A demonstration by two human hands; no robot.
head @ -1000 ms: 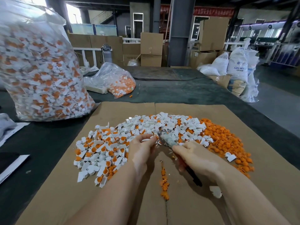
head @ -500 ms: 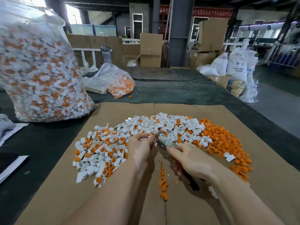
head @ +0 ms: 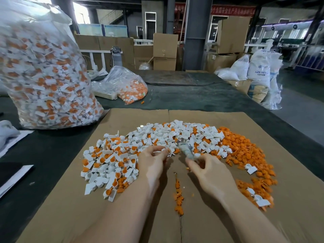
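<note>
A wide heap of small white plastic caps with orange inserts (head: 122, 155) lies on a cardboard sheet (head: 70, 199). To its right spreads a pile of loose orange inserts (head: 245, 151). My left hand (head: 152, 163) pinches a small white cap at the near edge of the heap. My right hand (head: 208, 172) grips a thin tool (head: 185, 149) whose taped tip points up and left toward that cap. A short line of orange inserts (head: 178, 195) lies along the cardboard seam between my forearms.
A large clear bag full of white and orange caps (head: 43, 76) stands at the left. A smaller clear bag (head: 128, 85) lies behind on the dark table (head: 192, 99). Papers (head: 14, 178) sit at the left edge. Cardboard boxes and white sacks (head: 259, 71) stand beyond.
My right hand has turned and drawn slightly back; the tool's dark handle below it no longer shows. My left hand stays at the heap's edge with its cap.
</note>
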